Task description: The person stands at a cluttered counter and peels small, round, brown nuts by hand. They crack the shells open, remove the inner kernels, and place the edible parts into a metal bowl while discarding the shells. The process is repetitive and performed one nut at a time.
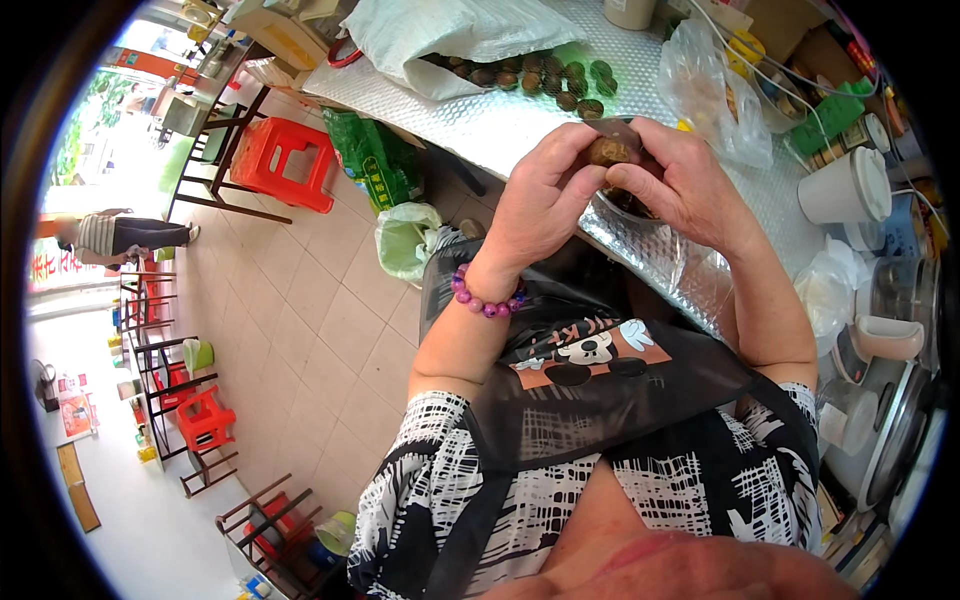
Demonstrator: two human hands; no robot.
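My left hand (544, 195) and my right hand (686, 176) meet over the table and hold a brown, rough-skinned round piece (609, 152) between fingers and thumbs. Something thin and dark, perhaps film or a bag, shows behind it between my fingers. Just below my hands is a bowl (651, 219), partly hidden, with dark brown pieces inside. Several dark brown round pieces (553, 75), which look like nuts or dried mushrooms, lie at the mouth of a white woven sack (450, 37) beyond my hands.
Clear plastic bags (701, 97), a lidded white cup (844, 186) and green containers (832, 120) crowd the table's right. At the left are a lined waste bin (405, 240), a green bag (371, 161) and a red stool (281, 161). A person (101, 234) stands farther off.
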